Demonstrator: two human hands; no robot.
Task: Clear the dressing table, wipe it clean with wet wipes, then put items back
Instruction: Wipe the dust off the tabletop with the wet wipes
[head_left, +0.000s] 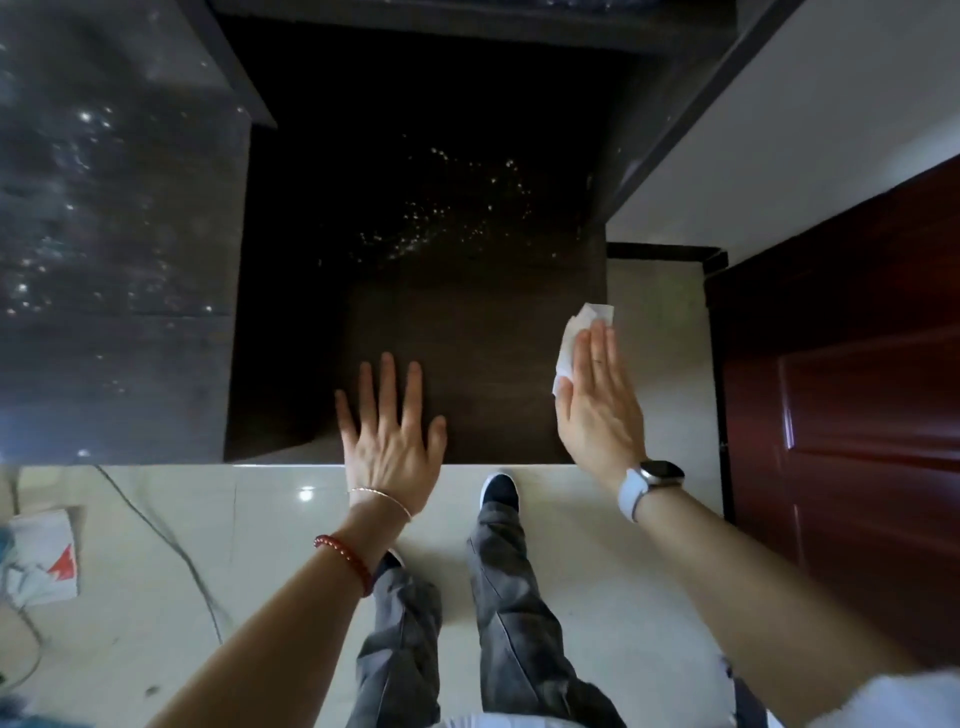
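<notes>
The dark brown dressing table top (441, 208) fills the upper middle of the head view, bare, with small bright specks near its centre. My left hand (389, 431) lies flat on its near edge with the fingers spread. My right hand (597, 400) presses a white wet wipe (576, 332) with straight fingers at the table's right edge; the wipe sticks out beyond the fingertips and to their left.
A taller dark glossy cabinet (114, 234) stands left of the table. A dark red door (852, 405) is at the right, a pale wall above it. On the tiled floor lie a cable (171, 540) and a white bag (44, 561) at left. My feet stand below the table edge.
</notes>
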